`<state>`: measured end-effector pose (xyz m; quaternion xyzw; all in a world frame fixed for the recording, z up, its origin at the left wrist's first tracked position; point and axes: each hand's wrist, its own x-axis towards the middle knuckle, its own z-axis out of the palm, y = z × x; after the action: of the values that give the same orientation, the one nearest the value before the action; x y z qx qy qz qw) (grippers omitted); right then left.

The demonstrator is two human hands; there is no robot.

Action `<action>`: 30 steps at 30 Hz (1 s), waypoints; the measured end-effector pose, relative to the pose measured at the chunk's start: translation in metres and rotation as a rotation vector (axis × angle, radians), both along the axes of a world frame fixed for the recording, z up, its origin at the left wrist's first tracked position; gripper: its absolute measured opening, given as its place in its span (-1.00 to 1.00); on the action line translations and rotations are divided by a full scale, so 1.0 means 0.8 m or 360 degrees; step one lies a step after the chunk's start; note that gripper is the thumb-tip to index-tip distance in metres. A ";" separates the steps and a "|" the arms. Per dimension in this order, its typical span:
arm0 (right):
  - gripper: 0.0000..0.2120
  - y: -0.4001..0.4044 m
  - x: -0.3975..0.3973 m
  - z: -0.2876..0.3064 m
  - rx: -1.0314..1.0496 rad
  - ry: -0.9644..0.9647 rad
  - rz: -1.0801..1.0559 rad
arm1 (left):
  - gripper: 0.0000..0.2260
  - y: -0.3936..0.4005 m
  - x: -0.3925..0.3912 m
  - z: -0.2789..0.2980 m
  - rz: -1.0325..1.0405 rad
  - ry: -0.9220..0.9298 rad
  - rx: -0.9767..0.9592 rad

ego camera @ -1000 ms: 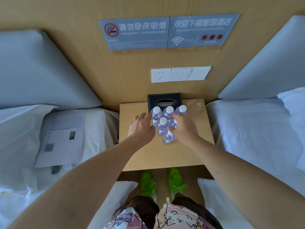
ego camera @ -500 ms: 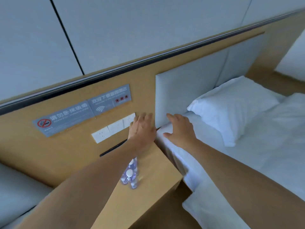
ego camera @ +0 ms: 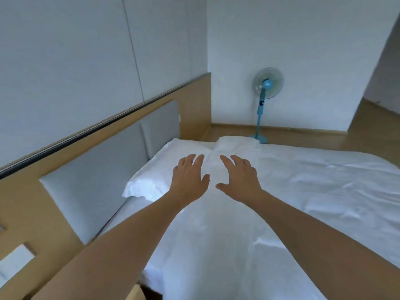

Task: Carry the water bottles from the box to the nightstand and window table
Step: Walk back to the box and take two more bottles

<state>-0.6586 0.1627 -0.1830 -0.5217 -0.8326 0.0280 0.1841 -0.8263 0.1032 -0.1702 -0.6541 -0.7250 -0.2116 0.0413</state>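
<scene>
Now, hands: left hand [ego camera: 190, 180] and right hand [ego camera: 240, 180] spread, apart, holding nothing, above the bed [ego camera: 281, 213].
Bottles: out of view.
Risk: box unseen; a wrong turn could cost time.

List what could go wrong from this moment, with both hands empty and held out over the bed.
1. No bottles, box or window table are in view, so the person may head the wrong way for the next load.
2. The left hand and right hand are open over the white bed; its corner lies close in the walking path and could catch a leg.
3. The blue standing fan on the floor beyond the bed might be knocked if passed closely.
</scene>
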 end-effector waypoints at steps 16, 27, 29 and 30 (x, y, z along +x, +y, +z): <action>-0.10 -0.086 0.647 -0.005 -0.0095 0.0030 -0.1527 | -0.34 0.134 0.673 0.004 -0.1484 0.0053 -0.0072; -0.15 -0.179 0.926 0.018 -0.0052 0.0079 -0.2424 | -0.37 0.105 1.060 0.016 -0.2439 0.0045 -0.0037; -0.14 -0.189 0.966 0.020 -0.0053 0.0083 -0.2551 | -0.38 0.100 1.119 0.020 -0.2555 0.0000 -0.0040; -0.14 -0.196 0.984 0.019 -0.0056 0.0089 -0.2611 | -0.37 0.097 1.146 0.020 -0.2613 0.0002 -0.0048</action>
<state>0.1284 0.0062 -0.1679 -0.9665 -0.1808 -0.0894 0.1585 0.0906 0.1805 -0.1540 -0.9769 -0.0182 -0.1642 -0.1351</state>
